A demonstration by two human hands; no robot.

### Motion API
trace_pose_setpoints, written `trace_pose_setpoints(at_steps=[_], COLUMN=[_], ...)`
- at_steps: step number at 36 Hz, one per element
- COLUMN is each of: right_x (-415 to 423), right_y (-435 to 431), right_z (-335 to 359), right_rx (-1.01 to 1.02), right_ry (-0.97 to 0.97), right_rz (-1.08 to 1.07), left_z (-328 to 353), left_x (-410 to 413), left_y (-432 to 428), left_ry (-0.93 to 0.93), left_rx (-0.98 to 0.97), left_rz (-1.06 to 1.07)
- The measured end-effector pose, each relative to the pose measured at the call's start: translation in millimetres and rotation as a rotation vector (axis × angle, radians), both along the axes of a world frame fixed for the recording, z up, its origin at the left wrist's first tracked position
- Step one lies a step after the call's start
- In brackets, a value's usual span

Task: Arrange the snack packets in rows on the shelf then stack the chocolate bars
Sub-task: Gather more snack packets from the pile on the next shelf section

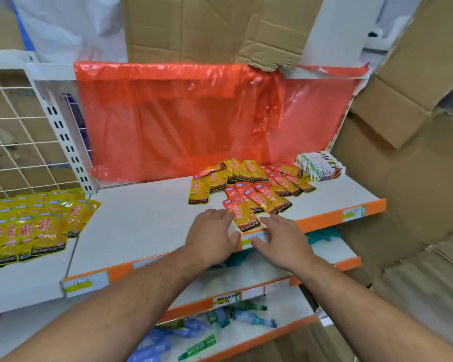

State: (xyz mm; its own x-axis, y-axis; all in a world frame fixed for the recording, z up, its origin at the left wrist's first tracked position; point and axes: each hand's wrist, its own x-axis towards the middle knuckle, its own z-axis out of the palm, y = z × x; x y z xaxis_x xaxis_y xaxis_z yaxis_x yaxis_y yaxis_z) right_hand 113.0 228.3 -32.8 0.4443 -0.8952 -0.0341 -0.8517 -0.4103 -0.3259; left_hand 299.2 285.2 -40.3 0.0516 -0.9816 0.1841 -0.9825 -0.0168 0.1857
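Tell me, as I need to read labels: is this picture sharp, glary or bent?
Head view: the wide-angle lens curves the shelf; light is soft and even; glare streaks the red plastic and packets; packet print is slightly soft, only large lettering readable.

I was looking at a shop's shelving bay.
I saw white metal shelves with orange edge strips carrying price labels, snack packets laid out, and cardboard boxes alongside.

Snack packets heaped rear-right on shelf; chocolate bars just right of them. 1 packet at front edge, between left hand and right hand.
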Motion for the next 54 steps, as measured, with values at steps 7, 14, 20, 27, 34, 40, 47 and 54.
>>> trace_pose_setpoints(at_steps=[7, 14, 20, 27, 34, 40, 47, 54], right_x=[-16.5, -19.6, -16.5, -12.6, -16.0, -24.5, -33.8, -39.8], right_y=[-35.6, -87.3, -128.2, -162.9, -178.9, -186.7, -193.4, -196.4], right_z=[-10.1, -11.9, -18.4, -26.7, -41.1, -48.7, -49.5, -47.9], right_rx=[-0.010, -0.008, 0.031, 0.060, 0.043, 0.146, 0.226, 0.255], right_ry=[0.011, 0.035, 0.020, -0.036, -0.168, -0.258, -0.290, -0.333], right_rz=[-0.040, -0.092, -0.147, -0.191, -0.209, -0.161, -0.087, -0.037], left_z=[-14.5, -14.7, -18.1, -17.4, -19.7, -20.4, -15.6, -19.1], left_x=[-18.0, -21.8, -20.3, -25.7, -48.7, -70.7, -109.5, -133.3], left_y=[-50.2, -114.5, -151.5, -165.7, -171.5, -174.0, -165.5, -165.9], left_ry=[0.006, 0.022, 0.012, 0.074, 0.034, 0.056, 0.247, 0.399], left_rx=[-0.007, 0.018, 0.040, 0.122, 0.129, 0.142, 0.118, 0.099], left_rz=[-0.057, -0.083, -0.094, 0.026, 0.238, 0.395, 0.602, 0.817])
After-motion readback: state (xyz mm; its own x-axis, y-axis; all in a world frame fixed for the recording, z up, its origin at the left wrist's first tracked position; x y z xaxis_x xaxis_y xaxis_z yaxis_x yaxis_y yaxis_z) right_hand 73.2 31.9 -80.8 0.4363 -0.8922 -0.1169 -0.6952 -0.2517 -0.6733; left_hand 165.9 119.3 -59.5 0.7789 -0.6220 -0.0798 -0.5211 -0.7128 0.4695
